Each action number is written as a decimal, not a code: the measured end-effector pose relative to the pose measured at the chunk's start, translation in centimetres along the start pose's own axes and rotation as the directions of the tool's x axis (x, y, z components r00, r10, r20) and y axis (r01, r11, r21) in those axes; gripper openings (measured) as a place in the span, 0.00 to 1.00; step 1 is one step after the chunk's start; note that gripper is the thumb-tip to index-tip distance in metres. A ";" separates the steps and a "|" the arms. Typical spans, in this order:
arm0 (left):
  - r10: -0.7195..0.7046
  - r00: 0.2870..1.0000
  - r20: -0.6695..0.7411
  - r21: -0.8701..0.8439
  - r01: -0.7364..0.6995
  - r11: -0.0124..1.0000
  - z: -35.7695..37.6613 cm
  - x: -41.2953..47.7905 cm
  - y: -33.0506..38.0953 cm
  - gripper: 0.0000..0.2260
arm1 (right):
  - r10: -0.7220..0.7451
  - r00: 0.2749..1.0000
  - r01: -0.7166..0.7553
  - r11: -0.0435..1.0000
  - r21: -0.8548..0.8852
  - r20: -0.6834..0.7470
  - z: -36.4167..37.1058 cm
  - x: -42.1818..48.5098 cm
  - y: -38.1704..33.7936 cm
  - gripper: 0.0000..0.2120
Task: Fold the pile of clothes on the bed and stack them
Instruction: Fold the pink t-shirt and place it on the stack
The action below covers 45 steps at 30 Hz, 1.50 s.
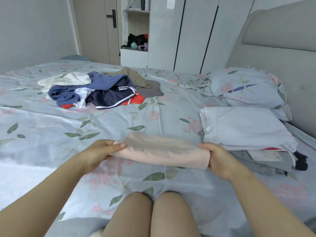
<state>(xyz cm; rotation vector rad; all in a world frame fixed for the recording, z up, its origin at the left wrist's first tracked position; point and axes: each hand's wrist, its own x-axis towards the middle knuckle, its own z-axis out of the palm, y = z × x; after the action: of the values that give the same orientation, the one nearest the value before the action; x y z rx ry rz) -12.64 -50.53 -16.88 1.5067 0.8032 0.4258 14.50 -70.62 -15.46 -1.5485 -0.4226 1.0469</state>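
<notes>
Pink garment (pixel 164 155): pale, folded into a long band, its upper layer blurred; held just above the floral bedsheet (pixel 51 127), before the knees. Left hand (pixel 98 154) pinches one end, right hand (pixel 220 159) grips the other. Unfolded pile (pixel 95 90): far side. Folded stack (pixel 244 129), white on top: right, lower layers mostly hidden.

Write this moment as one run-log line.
pink garment: folded, blurred | left hand: grips left end | right hand: grips right end | folded stack: at right | unfolded pile: ahead
</notes>
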 end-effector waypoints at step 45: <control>-0.085 0.971 -0.223 0.004 0.088 0.996 10.6 11.3 8.1 0.23 | -0.322 0.844 0.197 0.930 -0.310 -0.429 -4.2 4.0 -5.8 0.20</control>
<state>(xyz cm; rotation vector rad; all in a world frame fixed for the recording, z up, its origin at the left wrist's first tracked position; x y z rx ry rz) 4.25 -49.66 -12.57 1.4466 1.0454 0.5314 21.62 -68.52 -11.87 -1.8494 -0.4205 0.3816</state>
